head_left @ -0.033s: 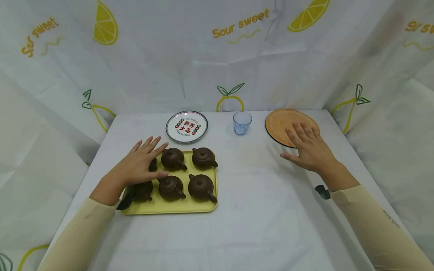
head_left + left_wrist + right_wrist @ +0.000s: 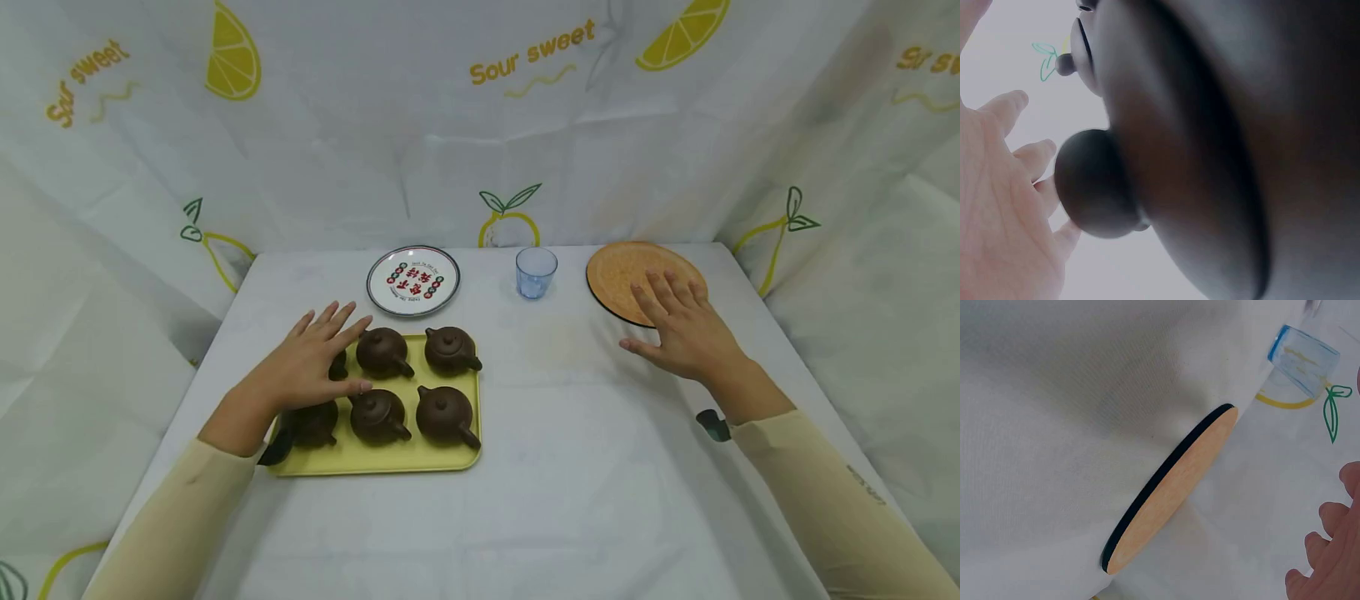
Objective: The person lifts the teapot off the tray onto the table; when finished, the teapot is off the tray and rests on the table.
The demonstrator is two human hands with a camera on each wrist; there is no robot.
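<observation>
My left hand (image 2: 303,367) hovers above the left part of a yellow tray (image 2: 367,461), its fingers spread and holding nothing. Several small dark brown teapots stand in two rows on that tray; one is the front right teapot (image 2: 444,414). The hand partly hides the leftmost ones. In the left wrist view a blurred teapot lid (image 2: 1172,144) with a round knob fills much of the picture, beside the palm (image 2: 1004,206). My right hand (image 2: 686,337), fingers spread, is over the near edge of a round wooden board (image 2: 622,279) with a dark underside. Nothing is in it.
At the back of the table, a white plate (image 2: 412,282) with red lettering lies behind the tray. A clear blue glass (image 2: 536,273) stands upright between plate and board. White cloth (image 2: 420,192) with lemon prints hangs behind and at both sides.
</observation>
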